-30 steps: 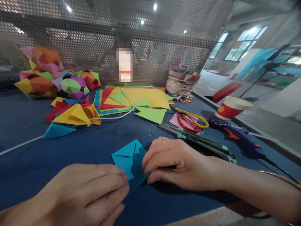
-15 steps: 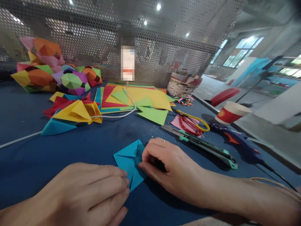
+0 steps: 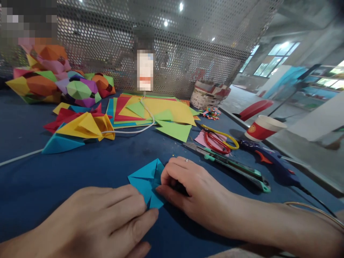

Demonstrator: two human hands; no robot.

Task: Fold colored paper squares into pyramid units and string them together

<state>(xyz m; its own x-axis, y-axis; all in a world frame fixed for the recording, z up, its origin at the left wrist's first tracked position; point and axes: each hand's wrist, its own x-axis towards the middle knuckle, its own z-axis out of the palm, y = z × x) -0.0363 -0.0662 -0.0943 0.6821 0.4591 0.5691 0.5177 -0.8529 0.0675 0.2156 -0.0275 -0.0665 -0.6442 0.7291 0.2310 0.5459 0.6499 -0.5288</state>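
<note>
A folded square of blue paper (image 3: 145,184) lies on the dark blue table, creases running across it and small flaps meeting near its middle. My right hand (image 3: 188,184), a ring on one finger, is curled closed on the paper's right edge with thumb and fingers pinching there. From the lower left, my left hand (image 3: 107,218) grips the near left edge; its index finger is bent over the paper, and another finger reaches past the near corner. Both hands hide parts of the paper's edges.
Ahead lie coloured paper sheets (image 3: 172,107) and folded yellow paper (image 3: 80,125) with a white cable. To the right are a utility knife (image 3: 233,166), scissors (image 3: 217,143), a glue gun (image 3: 279,165) and a paper cup (image 3: 264,129). Paper polyhedra (image 3: 82,89) stand back left.
My left hand's fingers have shifted: the index finger bends more, and another finger now extends right past the paper's near corner. My right hand stays on the right edge. The view has shifted slightly.
</note>
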